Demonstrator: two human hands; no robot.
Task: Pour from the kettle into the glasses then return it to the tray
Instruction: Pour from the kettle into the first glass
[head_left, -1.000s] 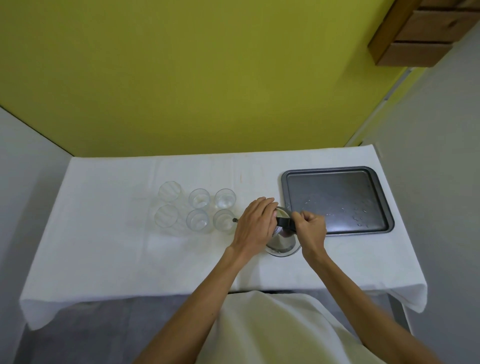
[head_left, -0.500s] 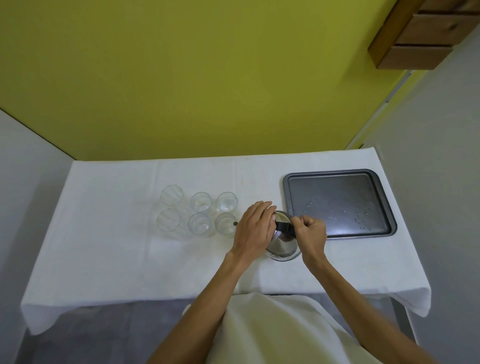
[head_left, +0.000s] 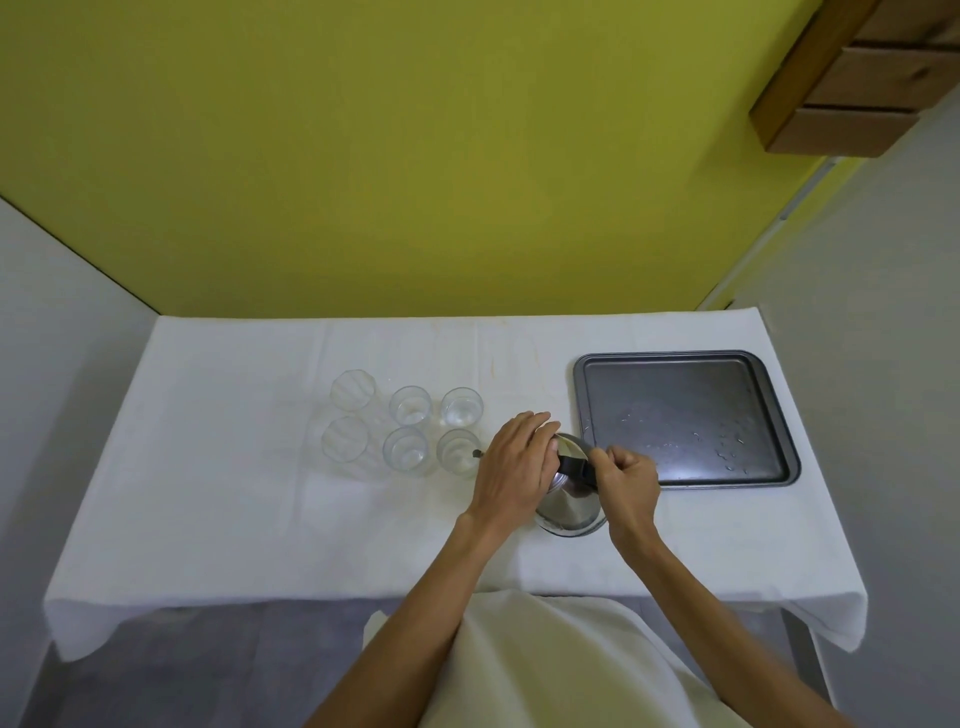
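Note:
A steel kettle (head_left: 569, 504) is on the white tablecloth, tipped left toward the glasses. My right hand (head_left: 626, 480) is shut on its black handle (head_left: 574, 464). My left hand (head_left: 514, 470) lies flat over the kettle's lid and left side. The spout tip (head_left: 476, 453) reaches the rim of the near right glass (head_left: 458, 451). Several clear glasses stand in two rows, among them a far right glass (head_left: 461, 407) and a near left glass (head_left: 344, 439). A dark tray (head_left: 584, 405), wet with drops, lies to the right.
The table (head_left: 249, 519) is covered by a white cloth and backs onto a yellow wall. A wooden drawer unit (head_left: 857, 73) hangs at the top right. My white garment (head_left: 545, 665) fills the bottom middle.
The kettle and both hands have stayed at the near right glass. The view has shifted slightly, so the table sits a little lower in the frame.

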